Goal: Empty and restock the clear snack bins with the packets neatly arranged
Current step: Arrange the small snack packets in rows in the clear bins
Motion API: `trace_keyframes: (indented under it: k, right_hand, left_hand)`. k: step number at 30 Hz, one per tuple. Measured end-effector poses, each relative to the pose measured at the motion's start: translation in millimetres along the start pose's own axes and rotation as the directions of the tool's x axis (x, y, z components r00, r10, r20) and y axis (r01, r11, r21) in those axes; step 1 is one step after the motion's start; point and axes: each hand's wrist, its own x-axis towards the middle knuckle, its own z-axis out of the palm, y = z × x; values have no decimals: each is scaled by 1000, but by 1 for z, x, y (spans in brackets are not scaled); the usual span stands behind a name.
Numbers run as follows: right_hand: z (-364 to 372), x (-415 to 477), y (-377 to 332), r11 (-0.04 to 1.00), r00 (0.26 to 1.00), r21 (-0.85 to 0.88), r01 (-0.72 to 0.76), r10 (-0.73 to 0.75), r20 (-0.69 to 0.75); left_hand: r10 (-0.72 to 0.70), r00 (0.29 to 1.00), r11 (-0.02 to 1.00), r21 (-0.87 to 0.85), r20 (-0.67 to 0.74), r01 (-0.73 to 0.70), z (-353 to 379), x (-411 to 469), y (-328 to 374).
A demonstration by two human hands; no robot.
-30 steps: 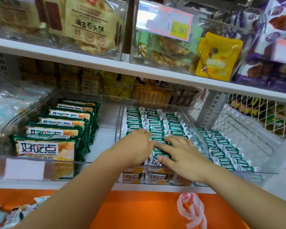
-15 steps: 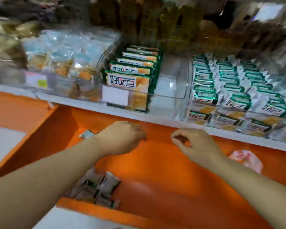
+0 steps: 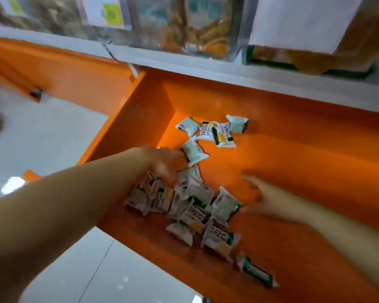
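Several small white, green and orange snack packets (image 3: 197,206) lie in a loose heap on the orange ledge (image 3: 304,162) below the shelf. A few more packets (image 3: 214,131) sit apart near the ledge's back corner. My left hand (image 3: 164,160) reaches down over the heap's left side, blurred, fingers spread above the packets. My right hand (image 3: 265,193) hovers at the heap's right edge with fingers spread and holds nothing. Clear snack bins (image 3: 184,25) stand on the white shelf (image 3: 228,68) above, blurred.
A white tiled floor (image 3: 42,138) lies to the left of and below the ledge. The ledge has an orange side wall (image 3: 123,119) at its left end. A large white label (image 3: 304,18) hangs on a bin at the upper right.
My hands left the middle bin and dropped to the ledge. The view swung down and left, and both hands now reach toward the loose heap of packets.
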Motion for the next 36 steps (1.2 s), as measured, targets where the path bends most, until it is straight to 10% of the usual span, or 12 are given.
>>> trace_keyframes:
  k: [9, 14, 24, 36]
  right_hand:
    - [47, 31, -8, 997, 999, 79, 22, -24, 21]
    - [63, 34, -29, 998, 999, 65, 5, -8, 48]
    - [67, 11, -13, 998, 998, -7, 60, -61, -26]
    - [23, -80, 103, 994, 982, -62, -95, 83, -171]
  left_hand:
    - [-172, 965, 983, 97, 196, 155, 46, 42, -45]
    - [-147, 915, 965, -149, 376, 216, 66, 48, -42]
    - [154, 983, 908, -407, 103, -100, 76, 36, 33]
    - [522, 853, 752, -473, 0, -459, 54, 38, 171]
